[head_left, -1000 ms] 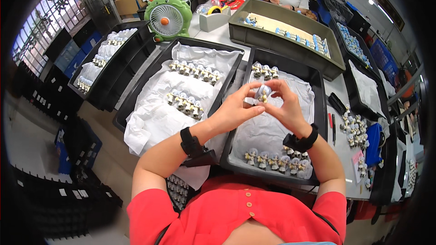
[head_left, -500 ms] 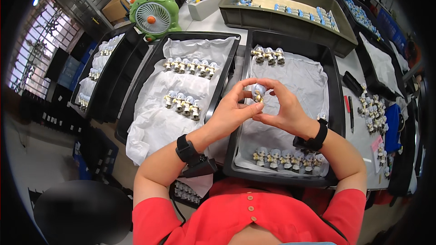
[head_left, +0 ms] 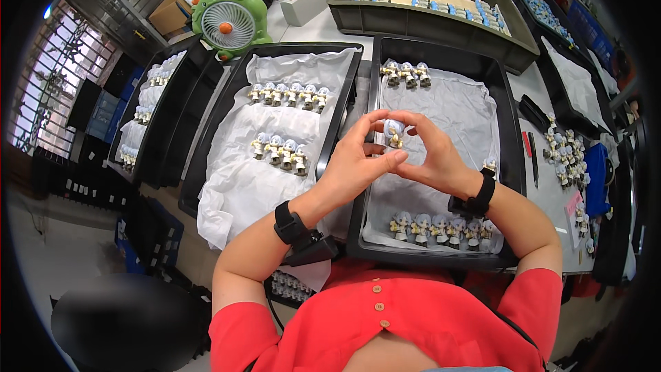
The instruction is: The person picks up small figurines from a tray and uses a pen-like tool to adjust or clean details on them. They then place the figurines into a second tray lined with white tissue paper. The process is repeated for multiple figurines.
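A small figurine with pale blue hair and a white and gold body is held upright over the right black tray. My left hand pinches it from the left, and my right hand grips it from the right, with both sets of fingers curled round it. The two thumbs meet just below the figurine and partly cover its base. Similar figurines line the tray's paper: a short row at the far end and a longer row at the near end.
To the left, another paper-lined black tray holds two rows of figurines. A green fan stands behind it. An olive bin sits at the back. Right of the trays lie a cluster of figurines and a black pen.
The figurine has turned a little between my fingers, so more of its front shows. My hands stay closed on it, and the whole view has shifted slightly.
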Tool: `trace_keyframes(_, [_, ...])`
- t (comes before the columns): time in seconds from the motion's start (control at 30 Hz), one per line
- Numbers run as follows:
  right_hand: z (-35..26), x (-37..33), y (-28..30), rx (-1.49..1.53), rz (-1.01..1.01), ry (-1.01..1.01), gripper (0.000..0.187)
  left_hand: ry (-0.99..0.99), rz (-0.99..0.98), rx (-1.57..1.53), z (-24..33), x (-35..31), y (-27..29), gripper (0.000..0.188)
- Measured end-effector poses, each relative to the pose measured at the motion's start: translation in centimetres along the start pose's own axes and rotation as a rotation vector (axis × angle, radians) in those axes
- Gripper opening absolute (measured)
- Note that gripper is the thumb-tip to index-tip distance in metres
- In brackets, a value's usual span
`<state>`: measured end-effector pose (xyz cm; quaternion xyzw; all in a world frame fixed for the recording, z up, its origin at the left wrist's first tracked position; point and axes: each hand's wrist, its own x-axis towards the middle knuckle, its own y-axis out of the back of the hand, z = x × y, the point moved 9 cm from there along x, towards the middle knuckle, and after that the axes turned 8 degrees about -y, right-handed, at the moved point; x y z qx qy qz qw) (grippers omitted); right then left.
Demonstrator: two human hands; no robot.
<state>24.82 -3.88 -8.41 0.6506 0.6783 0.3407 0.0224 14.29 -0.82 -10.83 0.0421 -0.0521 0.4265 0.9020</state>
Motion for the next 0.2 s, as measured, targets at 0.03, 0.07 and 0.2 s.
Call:
trace_keyframes(0.03, [-0.3, -0.1, -0.1, -0.027, 0.001, 0.028, 0.066, 0.005, 0.008, -0.004, 0.0, -0.1, 0.1, 0.061])
trace_keyframes(0.07, [-0.7, -0.2, -0.2, -0.054, 0.003, 0.055, 0.067, 0.011, 0.016, -0.008, -0.1, -0.1, 0.2, 0.060])
trace_keyframes(0.2, [-1.4, -0.4, 0.2, -0.048, 0.019, 0.094, 0.072, 0.074, -0.002, -0.213, -0.7, 0.1, 0.1, 0.056])
